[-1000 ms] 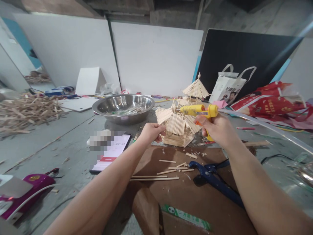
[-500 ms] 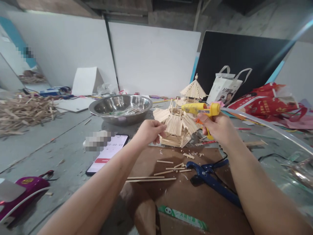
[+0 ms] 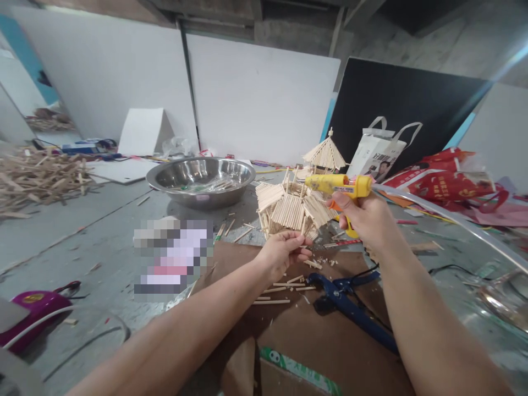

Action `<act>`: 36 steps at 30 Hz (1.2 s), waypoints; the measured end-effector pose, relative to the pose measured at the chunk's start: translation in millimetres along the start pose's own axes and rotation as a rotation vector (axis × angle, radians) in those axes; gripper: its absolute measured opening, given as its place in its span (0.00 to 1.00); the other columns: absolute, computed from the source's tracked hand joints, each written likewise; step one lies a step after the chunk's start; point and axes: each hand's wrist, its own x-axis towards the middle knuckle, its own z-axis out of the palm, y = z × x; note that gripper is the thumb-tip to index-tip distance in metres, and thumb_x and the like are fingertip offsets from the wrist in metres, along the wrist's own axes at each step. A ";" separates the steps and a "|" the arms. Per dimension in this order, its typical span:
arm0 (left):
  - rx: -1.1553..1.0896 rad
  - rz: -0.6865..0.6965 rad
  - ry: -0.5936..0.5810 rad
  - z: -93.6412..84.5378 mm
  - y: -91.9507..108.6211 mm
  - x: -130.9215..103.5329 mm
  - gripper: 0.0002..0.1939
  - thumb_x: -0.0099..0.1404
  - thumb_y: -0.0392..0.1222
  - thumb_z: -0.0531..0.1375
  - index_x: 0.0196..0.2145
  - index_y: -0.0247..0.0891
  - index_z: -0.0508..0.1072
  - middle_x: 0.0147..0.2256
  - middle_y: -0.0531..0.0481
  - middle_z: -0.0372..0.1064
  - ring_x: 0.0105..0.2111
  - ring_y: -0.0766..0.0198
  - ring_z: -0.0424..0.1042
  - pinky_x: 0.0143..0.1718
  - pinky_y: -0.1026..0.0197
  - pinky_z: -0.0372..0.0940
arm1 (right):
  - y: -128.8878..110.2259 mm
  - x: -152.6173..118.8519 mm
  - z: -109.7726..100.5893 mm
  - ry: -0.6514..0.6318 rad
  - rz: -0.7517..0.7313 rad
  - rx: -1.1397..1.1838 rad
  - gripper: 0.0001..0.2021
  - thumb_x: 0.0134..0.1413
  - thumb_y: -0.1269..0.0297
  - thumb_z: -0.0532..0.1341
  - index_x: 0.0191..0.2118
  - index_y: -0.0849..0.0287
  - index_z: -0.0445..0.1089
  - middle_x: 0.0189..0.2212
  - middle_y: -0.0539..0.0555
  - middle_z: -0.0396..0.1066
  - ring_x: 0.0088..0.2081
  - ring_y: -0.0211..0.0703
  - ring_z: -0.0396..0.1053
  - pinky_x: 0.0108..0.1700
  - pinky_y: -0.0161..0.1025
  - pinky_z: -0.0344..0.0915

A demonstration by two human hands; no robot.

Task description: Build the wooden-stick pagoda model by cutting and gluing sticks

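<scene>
Stick pavilion [image 3: 291, 210], left hand [image 3: 285, 250] reaching low across its front

Before you spreads a grey surface [image 3: 107, 236], dotted with wood scraps. To your left it carries a heap of wood strips [image 3: 43, 184] and a purple power strip [image 3: 35, 308]; ahead, a metal bowl [image 3: 202, 199] beside the stick house [image 3: 289, 212]; to your right, a red bag [image 3: 445, 179]. Brown cardboard [image 3: 297, 330] lies nearest you.

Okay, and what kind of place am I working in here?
Probably a makeshift craft workshop: there's a yellow glue gun, a heap of wood scraps and blue cutters.
</scene>
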 end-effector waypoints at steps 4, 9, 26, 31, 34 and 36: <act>-0.023 0.024 -0.005 -0.4 -5.3 6.1 0.08 0.58 0.33 0.53 0.23 0.30 0.65 0.22 0.49 0.67 0.16 0.73 0.66 0.16 0.72 0.62 | -0.5 -0.5 0.2 0.011 -0.007 -0.021 0.19 0.46 0.45 0.50 0.34 0.55 0.65 0.18 0.52 0.67 0.18 0.40 0.64 0.20 0.37 0.60; -0.050 0.058 -0.058 -2.3 -10.2 10.6 0.05 0.58 0.34 0.54 0.25 0.31 0.65 0.23 0.49 0.68 0.15 0.74 0.64 0.15 0.71 0.60 | -5.8 -2.0 2.8 0.056 -0.004 -0.022 0.19 0.45 0.45 0.50 0.34 0.55 0.65 0.15 0.51 0.65 0.18 0.41 0.64 0.19 0.38 0.59; -0.049 0.058 -0.041 -3.9 -13.2 15.1 0.09 0.58 0.37 0.53 0.22 0.32 0.64 0.20 0.52 0.67 0.13 0.75 0.62 0.13 0.71 0.57 | -2.1 -0.4 -22.9 -0.140 0.029 -0.184 0.17 0.44 0.47 0.53 0.22 0.56 0.64 0.09 0.49 0.62 0.13 0.38 0.61 0.18 0.36 0.58; -0.058 0.086 -0.023 -4.3 -13.8 14.8 0.07 0.58 0.36 0.53 0.24 0.33 0.64 0.21 0.52 0.68 0.12 0.74 0.62 0.12 0.71 0.57 | -4.4 -0.6 -23.1 -0.180 0.029 -0.235 0.18 0.45 0.46 0.52 0.20 0.56 0.63 0.09 0.48 0.62 0.13 0.38 0.61 0.19 0.37 0.58; -0.066 0.100 -0.033 -5.1 -14.5 14.8 0.06 0.57 0.36 0.55 0.24 0.33 0.64 0.22 0.52 0.68 0.12 0.74 0.62 0.13 0.71 0.57 | -6.0 -0.7 -22.4 -0.176 0.020 -0.255 0.18 0.45 0.46 0.51 0.20 0.56 0.63 0.09 0.48 0.61 0.14 0.38 0.61 0.19 0.37 0.59; -0.073 0.099 -0.040 -5.9 -15.2 15.4 0.06 0.57 0.36 0.55 0.24 0.33 0.64 0.22 0.52 0.68 0.12 0.74 0.62 0.13 0.71 0.57 | -6.6 -0.9 -22.3 -0.169 0.023 -0.251 0.18 0.45 0.47 0.51 0.21 0.56 0.63 0.09 0.48 0.61 0.14 0.38 0.62 0.19 0.37 0.59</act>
